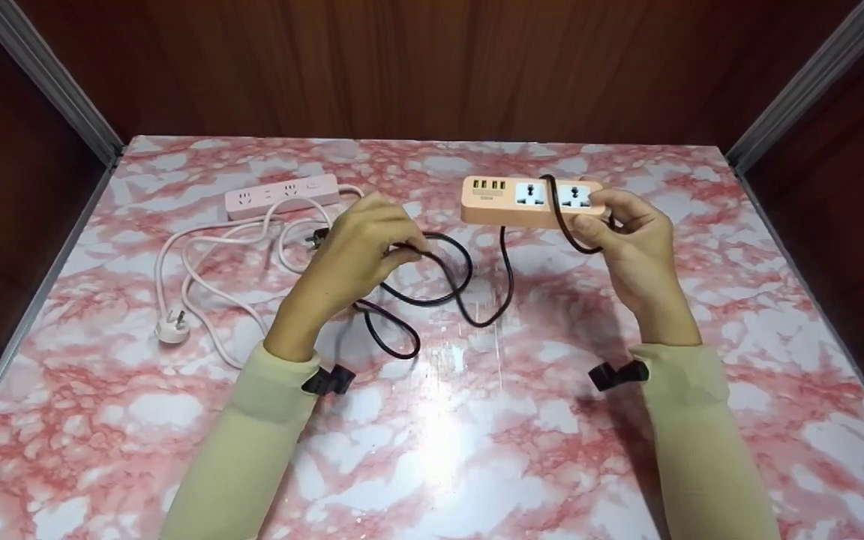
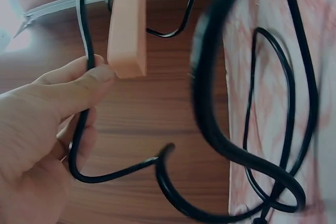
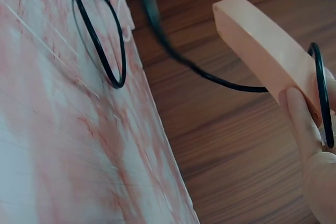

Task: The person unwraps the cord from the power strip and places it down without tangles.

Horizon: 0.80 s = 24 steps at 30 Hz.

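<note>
My right hand [image 1: 638, 244] grips the right end of an orange power strip [image 1: 496, 214], held up with its sockets and USB ports facing me. From the strip's right end its black cord [image 1: 556, 206] loops across the front and hangs down behind. Between thumb and fingers my left hand [image 1: 361, 251] pinches a stretch of that cord [image 2: 86, 30]. Loose loops of the cord [image 1: 481, 324] droop between the hands and toward the table. Close by the left hand is a black plug [image 1: 318, 238], partly hidden. In the right wrist view the strip's plain back [image 3: 262, 40] shows.
A pink power strip [image 1: 282, 196] lies at the back left of the marbled table [image 1: 477, 465]. Its pale cord [image 1: 211, 281] spreads in loops with a white plug [image 1: 172, 328] at the left. Wooden panels [image 1: 432, 67] stand behind and at both sides.
</note>
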Each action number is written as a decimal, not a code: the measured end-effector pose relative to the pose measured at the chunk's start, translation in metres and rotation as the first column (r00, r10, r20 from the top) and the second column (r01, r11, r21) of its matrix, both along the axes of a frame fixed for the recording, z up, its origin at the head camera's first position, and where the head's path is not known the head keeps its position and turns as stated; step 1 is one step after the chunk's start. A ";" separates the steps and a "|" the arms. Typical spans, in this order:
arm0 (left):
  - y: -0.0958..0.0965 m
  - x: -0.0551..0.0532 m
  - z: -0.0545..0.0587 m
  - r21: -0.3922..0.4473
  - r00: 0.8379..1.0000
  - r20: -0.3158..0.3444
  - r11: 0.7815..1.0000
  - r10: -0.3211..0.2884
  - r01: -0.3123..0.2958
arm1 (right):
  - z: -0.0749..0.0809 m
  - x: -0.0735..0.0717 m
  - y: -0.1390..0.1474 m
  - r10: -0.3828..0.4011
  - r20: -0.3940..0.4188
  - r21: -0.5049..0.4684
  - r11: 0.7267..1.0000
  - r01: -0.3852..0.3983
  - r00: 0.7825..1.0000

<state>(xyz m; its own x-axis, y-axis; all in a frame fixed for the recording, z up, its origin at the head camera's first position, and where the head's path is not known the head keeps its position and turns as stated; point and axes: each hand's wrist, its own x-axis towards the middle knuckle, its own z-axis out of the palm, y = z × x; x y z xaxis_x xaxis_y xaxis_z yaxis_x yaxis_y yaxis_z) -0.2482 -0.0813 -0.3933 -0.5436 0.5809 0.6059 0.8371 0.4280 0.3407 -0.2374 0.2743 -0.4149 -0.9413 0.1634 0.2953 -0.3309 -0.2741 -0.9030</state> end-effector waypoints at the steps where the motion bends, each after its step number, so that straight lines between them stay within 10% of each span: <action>1: 0.000 -0.001 -0.002 -0.020 1.000 0.003 1.000 0.004 -0.004 | 0.000 0.000 0.000 0.007 -0.002 -0.007 1.000 -0.007 1.000; 11: -0.005 -0.010 -0.014 -0.203 0.998 0.009 0.978 0.060 -0.057 | 0.002 0.001 -0.001 0.058 -0.003 -0.061 0.996 -0.058 0.998; 24: -0.005 -0.018 -0.034 -0.230 0.983 0.130 0.968 0.130 -0.098 | 0.002 0.001 0.000 0.099 -0.013 -0.096 0.990 -0.100 0.995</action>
